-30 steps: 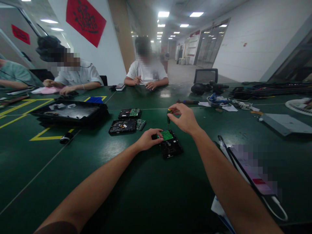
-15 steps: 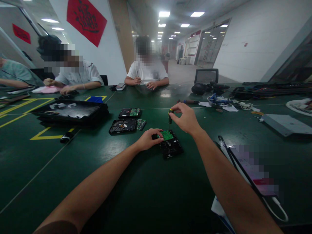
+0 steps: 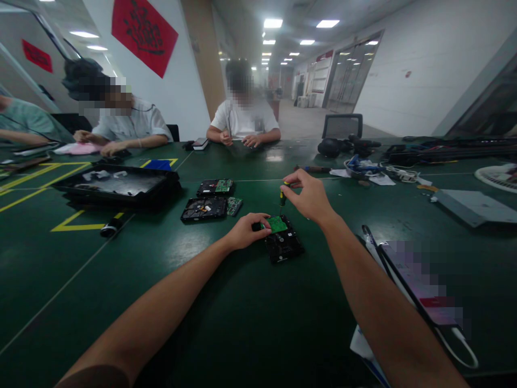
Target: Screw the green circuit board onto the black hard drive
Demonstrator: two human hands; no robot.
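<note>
A black hard drive (image 3: 284, 248) lies on the green table in front of me, with a green circuit board (image 3: 278, 224) on its far half. My left hand (image 3: 248, 230) grips the drive's left edge, its fingertips at the board. In my right hand (image 3: 307, 196) is a yellow-and-black screwdriver (image 3: 282, 197), pinched upright by the handle. Its thin shaft points down at the far edge of the board; whether the tip sits in a screw is too small to tell. Left of my left hand lie another hard drive (image 3: 204, 209), a loose circuit board (image 3: 234, 206) and a further drive (image 3: 215, 187).
A black tray (image 3: 121, 183) stands at the left, near a small black cylinder (image 3: 110, 228). Close to my right forearm is a tablet-like device (image 3: 420, 280) with a white cable. A grey metal case (image 3: 476, 207) lies far right. Two people (image 3: 244, 121) and part of another sit across the table.
The screwdriver has turned slightly in my right fingers, and its yellow side and shaft show more. My left hand and the hard drive have stayed put.
</note>
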